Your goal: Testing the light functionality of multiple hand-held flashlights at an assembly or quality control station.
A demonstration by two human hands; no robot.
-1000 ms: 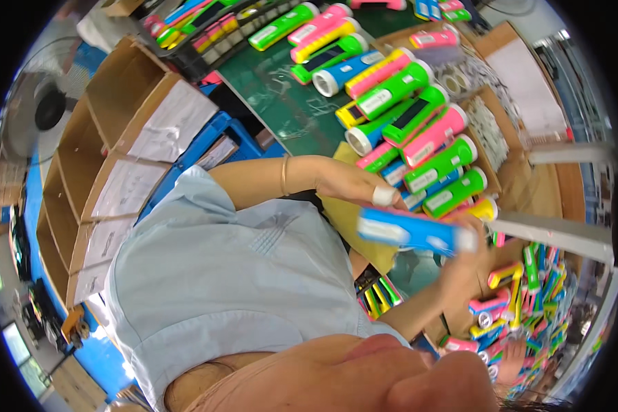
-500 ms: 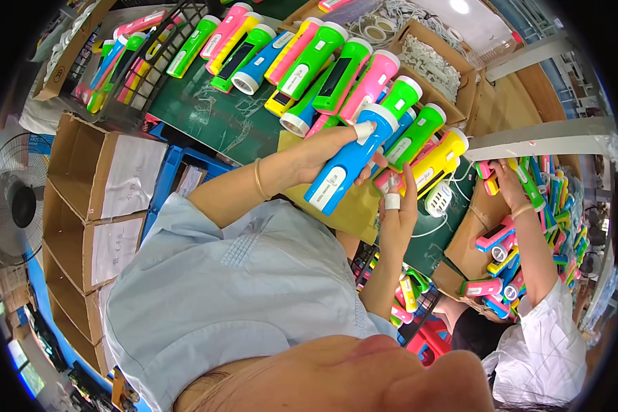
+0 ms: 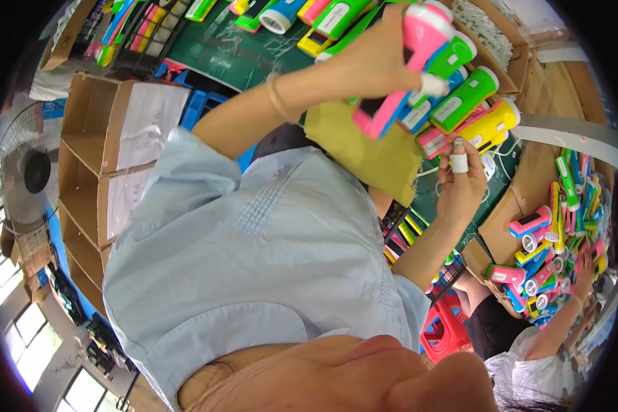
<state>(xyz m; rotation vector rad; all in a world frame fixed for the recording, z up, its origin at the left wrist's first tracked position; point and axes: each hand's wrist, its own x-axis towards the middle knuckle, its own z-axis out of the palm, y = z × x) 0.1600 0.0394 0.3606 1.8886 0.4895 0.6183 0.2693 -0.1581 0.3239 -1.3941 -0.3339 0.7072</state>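
Note:
My left hand (image 3: 372, 60) is wrapped round a pink-and-blue flashlight (image 3: 429, 31), which is tilted with its white-rimmed head up; motion blurs it slightly. White tape covers the thumb of that hand. My right hand (image 3: 462, 185) is lower and to the right, its fingers curled together, with white tape round one finger. Its fingertips are beside the end of a pink flashlight (image 3: 432, 142); anything small between them is hidden. Close by lie a green flashlight (image 3: 465, 99) and a yellow flashlight (image 3: 496, 125).
More flashlights lie along the green table (image 3: 216, 49). Brown paper (image 3: 364, 141) hangs at its near edge. A cardboard shelf box (image 3: 82, 154) and a fan (image 3: 34, 168) stand at left. At right, another person's hand (image 3: 584, 271) reaches into a pile of flashlights (image 3: 546, 257).
The blue flashlight is out of my left hand, which now grips a pink-and-blue one. My right hand's fingers have curled in. The other person's arm has moved lower, and the view has shifted.

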